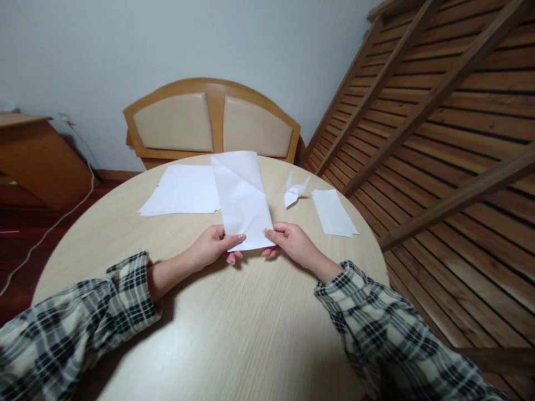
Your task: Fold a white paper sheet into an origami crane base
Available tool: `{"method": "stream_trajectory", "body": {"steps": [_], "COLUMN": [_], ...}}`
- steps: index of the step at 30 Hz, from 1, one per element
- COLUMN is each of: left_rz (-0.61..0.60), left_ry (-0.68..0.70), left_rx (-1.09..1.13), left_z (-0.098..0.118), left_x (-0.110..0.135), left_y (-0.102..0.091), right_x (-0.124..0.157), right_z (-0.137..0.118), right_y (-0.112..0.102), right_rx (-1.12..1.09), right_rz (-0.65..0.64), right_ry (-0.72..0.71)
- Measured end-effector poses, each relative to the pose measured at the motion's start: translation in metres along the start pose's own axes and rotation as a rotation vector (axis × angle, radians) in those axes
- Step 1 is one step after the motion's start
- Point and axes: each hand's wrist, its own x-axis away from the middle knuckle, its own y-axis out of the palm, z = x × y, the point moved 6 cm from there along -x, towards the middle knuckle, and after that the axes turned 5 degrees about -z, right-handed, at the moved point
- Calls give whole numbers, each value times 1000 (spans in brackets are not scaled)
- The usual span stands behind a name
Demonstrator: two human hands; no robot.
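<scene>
Head view: the left hand (211,247) and right hand (290,243) each pinched a near corner of a creased sheet (243,197), thumbs on top, lifting it off the table (234,328). Beside it lay a paper stack (184,190), a folded crane (296,190) and a strip (333,212).

The round pale wooden table (251,334) is bare near the body. Farther, a long creased white paper sheet (244,200) fills the middle, a flat white paper stack (179,192) lies left, a small folded white paper figure (296,192) right.
</scene>
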Motion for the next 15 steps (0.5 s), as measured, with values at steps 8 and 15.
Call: {"method": "stream_trajectory", "body": {"steps": [8,15], "left_rz": [-195,-221], "left_ry": [-126,-86], "left_rx": [-51,-157], "left_z": [-3,2], "left_x": [8,9], "left_y": [25,27], "right_x": [3,1], "right_z": [3,8], "right_y": [5,4], "right_rx": [-110,-199], "right_rz": [145,161], "right_ry": [-11,-2]}}
